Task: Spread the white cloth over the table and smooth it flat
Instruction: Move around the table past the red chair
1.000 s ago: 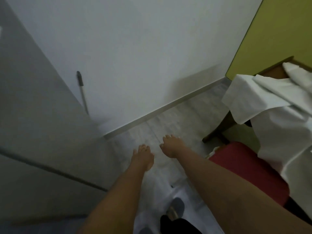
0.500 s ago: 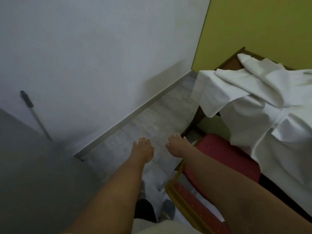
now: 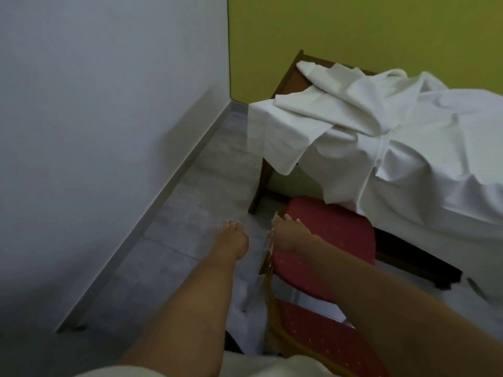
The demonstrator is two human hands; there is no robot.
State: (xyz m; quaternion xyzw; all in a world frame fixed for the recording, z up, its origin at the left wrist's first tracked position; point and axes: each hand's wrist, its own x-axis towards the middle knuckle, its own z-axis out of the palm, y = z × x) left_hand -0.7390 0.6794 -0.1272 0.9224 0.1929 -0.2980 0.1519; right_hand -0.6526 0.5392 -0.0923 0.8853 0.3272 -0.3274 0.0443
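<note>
The left hand [image 3: 231, 239] and the right hand [image 3: 285, 232] reach forward, fingers loose, holding nothing. The right one hovers over the edge of a red chair [image 3: 334, 235]. Beyond it the white cloth [image 3: 394, 118] lies bunched and folded over itself on the table [image 3: 292, 74], whose far corner is bare. I'd say grip the folded flap at two well-separated points, then draw it toward that corner.

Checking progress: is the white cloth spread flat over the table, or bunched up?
Bunched up. The white cloth lies in rumpled, overlapping folds, and a corner of the table shows bare.
</note>
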